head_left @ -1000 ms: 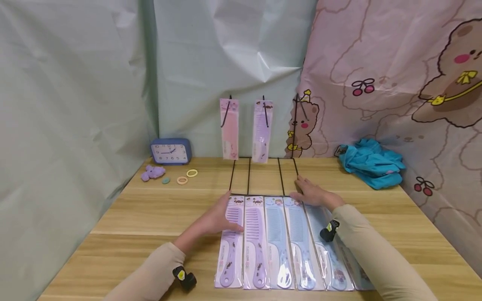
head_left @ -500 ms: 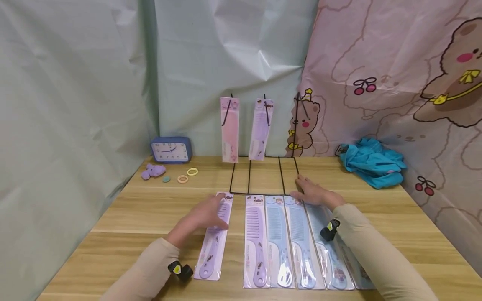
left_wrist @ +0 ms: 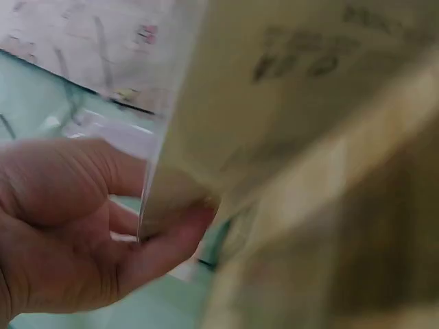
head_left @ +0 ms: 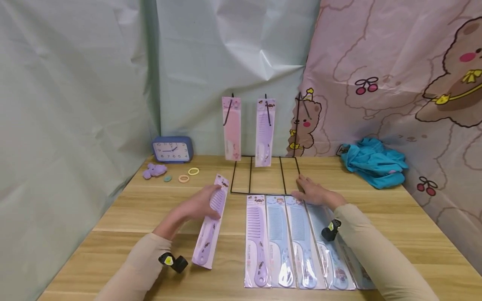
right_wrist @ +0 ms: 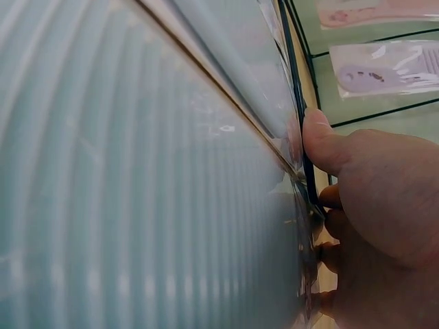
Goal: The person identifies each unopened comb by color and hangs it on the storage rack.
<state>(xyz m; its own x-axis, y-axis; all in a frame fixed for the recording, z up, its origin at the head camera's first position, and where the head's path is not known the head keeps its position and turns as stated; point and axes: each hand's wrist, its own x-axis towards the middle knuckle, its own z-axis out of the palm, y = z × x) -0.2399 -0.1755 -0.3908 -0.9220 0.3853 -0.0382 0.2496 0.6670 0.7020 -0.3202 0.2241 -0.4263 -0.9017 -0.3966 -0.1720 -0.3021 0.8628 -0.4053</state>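
Note:
My left hand [head_left: 201,204] grips a packaged purple comb [head_left: 209,228] near its top end and holds it tilted above the table, left of the row. In the left wrist view the thumb and fingers [left_wrist: 182,223] pinch the pack's edge [left_wrist: 274,103]. Several packaged combs, one purple [head_left: 257,240] and the others blue [head_left: 279,240], lie side by side. My right hand [head_left: 314,193] rests flat on the tops of the right-hand blue packs [right_wrist: 137,205], thumb by the black wire stand's base [head_left: 263,193]. A pink comb [head_left: 231,127] and a purple comb [head_left: 265,131] hang on the stand.
A blue clock [head_left: 172,149], a purple plush toy [head_left: 153,170] and small hair rings [head_left: 183,179] sit at the back left of the wooden table [head_left: 132,217]. A teal cloth [head_left: 376,162] lies at the back right. Sheets hang close behind the table.
My left hand slid the leftmost purple comb pack out of the row to the left, then lifted it off the table at a tilt. The right hand stayed put.

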